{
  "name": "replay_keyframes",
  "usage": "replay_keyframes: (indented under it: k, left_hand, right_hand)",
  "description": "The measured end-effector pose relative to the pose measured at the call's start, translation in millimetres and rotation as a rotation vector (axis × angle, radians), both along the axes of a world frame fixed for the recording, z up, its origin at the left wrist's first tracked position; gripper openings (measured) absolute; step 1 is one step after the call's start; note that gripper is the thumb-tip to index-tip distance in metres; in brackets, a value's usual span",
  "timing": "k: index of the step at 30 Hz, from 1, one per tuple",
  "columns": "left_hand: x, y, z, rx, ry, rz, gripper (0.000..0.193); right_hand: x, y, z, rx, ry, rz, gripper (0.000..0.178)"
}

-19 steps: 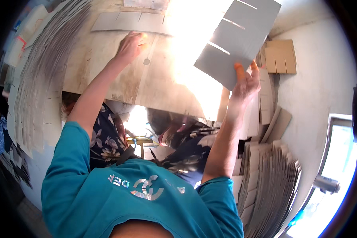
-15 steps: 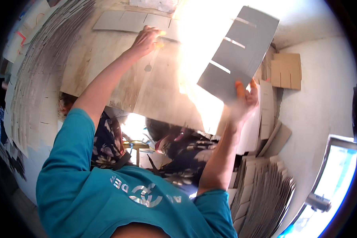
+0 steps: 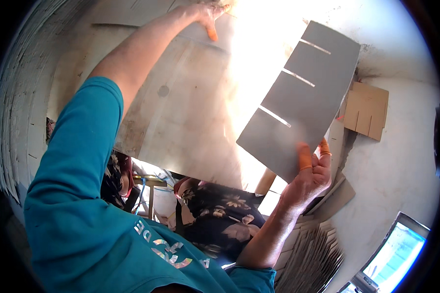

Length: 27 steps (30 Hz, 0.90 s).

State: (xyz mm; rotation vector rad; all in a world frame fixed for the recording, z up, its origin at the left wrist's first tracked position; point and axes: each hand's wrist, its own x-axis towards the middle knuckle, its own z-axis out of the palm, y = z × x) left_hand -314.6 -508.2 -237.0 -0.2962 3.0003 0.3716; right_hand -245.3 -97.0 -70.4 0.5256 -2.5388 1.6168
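Upright in my right hand (image 3: pixel 312 171) is a grey slotted cardboard divider (image 3: pixel 303 97), its lower end pinched between thumb and fingers. Three narrow slots run in from its left edge. My left hand (image 3: pixel 209 18) reaches to the far side of the wooden table (image 3: pixel 181 107), fingers spread, thumb pointing down. Beneath it lies another flat slotted cardboard divider (image 3: pixel 132 12). Whether the left fingertips touch that piece is hard to tell in the glare. Orange covers show on fingers of both hands.
Tall stacks of cardboard sheets (image 3: pixel 19 112) stand along the left. More cardboard stacks (image 3: pixel 310 259) are at the lower right, with brown slotted pieces (image 3: pixel 366 111) against the right wall (image 3: pixel 396 166). Strong glare washes out the table's far right part.
My left hand has moved farther forward over the divider lying at the table's far side. My right hand still holds the grey divider, now slightly lower and further right in view.
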Motion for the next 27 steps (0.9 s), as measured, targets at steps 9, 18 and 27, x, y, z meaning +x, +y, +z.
replay_keyframes:
  k: [9,18,27]
  left_hand:
    - [10,-4,29,0.068,-0.015,-0.166,0.083]
    - [39,13,66,-0.280,0.383,-0.249,0.059]
    - [124,90,21,-0.550,0.462,-0.262,0.036]
  right_hand:
    - [4,3,11,-0.022,0.008,-0.102,0.017]
    - [7,0,15,-0.140,0.037,-0.063,0.020]
    - [10,1,19,-0.122,-0.020,-0.026,0.021]
